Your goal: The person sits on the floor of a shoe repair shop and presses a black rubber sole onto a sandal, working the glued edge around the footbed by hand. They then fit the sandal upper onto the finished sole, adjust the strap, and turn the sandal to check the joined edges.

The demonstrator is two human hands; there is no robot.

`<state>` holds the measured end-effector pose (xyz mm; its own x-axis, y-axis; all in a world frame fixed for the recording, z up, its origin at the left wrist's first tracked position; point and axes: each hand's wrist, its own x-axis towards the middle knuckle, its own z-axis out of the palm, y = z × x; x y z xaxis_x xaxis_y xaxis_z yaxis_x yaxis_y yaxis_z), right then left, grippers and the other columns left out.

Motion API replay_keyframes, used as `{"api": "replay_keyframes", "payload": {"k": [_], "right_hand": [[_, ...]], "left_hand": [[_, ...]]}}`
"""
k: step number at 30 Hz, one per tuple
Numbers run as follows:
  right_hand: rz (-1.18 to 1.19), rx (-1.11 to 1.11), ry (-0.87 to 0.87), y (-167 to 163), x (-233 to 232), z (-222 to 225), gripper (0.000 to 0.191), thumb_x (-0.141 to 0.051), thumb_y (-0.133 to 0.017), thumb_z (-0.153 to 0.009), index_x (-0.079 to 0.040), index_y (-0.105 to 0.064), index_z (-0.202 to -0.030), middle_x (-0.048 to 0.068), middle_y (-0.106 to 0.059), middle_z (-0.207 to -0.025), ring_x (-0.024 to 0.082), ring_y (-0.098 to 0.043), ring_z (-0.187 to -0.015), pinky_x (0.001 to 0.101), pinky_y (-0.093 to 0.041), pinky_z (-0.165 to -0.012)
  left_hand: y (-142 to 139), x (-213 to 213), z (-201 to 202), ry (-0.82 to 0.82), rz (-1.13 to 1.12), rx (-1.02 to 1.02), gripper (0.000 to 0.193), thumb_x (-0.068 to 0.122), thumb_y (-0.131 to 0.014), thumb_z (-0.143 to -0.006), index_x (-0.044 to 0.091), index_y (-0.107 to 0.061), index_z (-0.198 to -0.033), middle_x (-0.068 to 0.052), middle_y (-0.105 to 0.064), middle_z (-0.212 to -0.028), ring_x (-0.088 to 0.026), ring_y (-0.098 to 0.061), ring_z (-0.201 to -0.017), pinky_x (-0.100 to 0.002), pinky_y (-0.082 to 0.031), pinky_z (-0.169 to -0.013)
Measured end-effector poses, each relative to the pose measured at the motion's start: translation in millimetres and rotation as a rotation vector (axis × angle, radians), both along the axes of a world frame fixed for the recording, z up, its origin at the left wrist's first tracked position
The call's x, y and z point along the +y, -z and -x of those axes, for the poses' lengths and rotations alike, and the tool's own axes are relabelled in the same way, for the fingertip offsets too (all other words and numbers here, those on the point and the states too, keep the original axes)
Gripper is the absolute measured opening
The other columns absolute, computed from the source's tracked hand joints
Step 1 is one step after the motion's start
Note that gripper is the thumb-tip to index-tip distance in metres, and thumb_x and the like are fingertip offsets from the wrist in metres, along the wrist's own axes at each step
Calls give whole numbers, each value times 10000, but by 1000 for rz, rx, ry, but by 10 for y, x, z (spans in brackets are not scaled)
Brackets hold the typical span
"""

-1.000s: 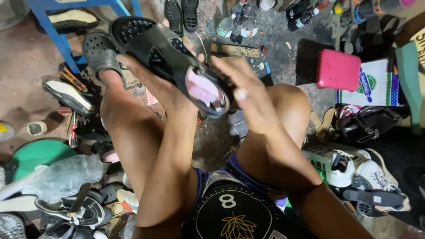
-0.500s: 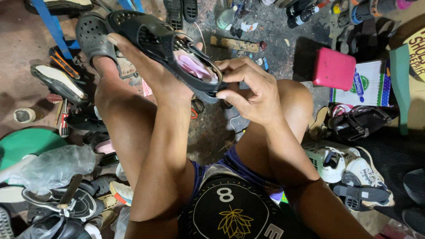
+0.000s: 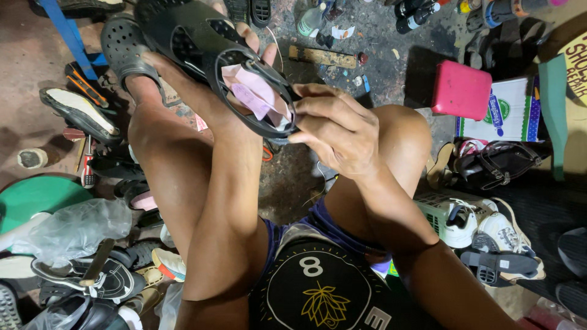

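Observation:
I hold a black perforated clog shoe point(image 3: 189, 43) up in front of me, its opening turned toward me. My left hand point(image 3: 241, 58) grips it from underneath, fingertips showing past its far edge. My right hand point(image 3: 339, 131) pinches the near rim at the heel. Pink paper point(image 3: 257, 95) lies crumpled inside the shoe's opening. A matching black clog point(image 3: 122, 46) is on my left foot, resting on the floor beyond my knee.
Shoes, sandals and plastic bags point(image 3: 73, 229) are piled at the left beside a green round lid point(image 3: 36, 195). A pink box point(image 3: 461, 88), white sneakers point(image 3: 483, 223) and dark sandals point(image 3: 498, 165) lie right. Bottles point(image 3: 422, 15) and a wooden strip point(image 3: 324, 57) sit ahead on the concrete floor.
The clog has tilted so its opening faces me more and the pink paper shows fully. My right hand slid from covering the heel to pinching its rim.

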<state>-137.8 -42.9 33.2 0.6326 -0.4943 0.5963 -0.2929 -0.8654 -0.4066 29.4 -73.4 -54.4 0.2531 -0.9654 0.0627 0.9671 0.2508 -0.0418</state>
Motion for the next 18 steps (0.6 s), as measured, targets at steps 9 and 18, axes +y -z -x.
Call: {"api": "replay_keyframes", "payload": {"k": [9,18], "right_hand": [[-34,43,-17,-7,-3,25,301,-212,-876,-836,14,-732,-973,120,-671,-1118,361,-698,-1147,433,-618,-1006],[-374,-93,-75,-66,2,144,402,-192,-898,-872,-7,-693,-1164,164,-604,-1320,303,-645,-1221,384,-560,-1046]], "left_hand": [[14,12,-51,65,26,39,1027,941,-499,-784,-3,-549,-1187,-80,-581,-908,-197,-499,-770,-317,-400,-692],[140,139,-92,181,254,132,1007,865,-520,-843,-8,-547,-1344,-147,-648,-1104,-254,-637,-990,-418,-537,-951]]}}
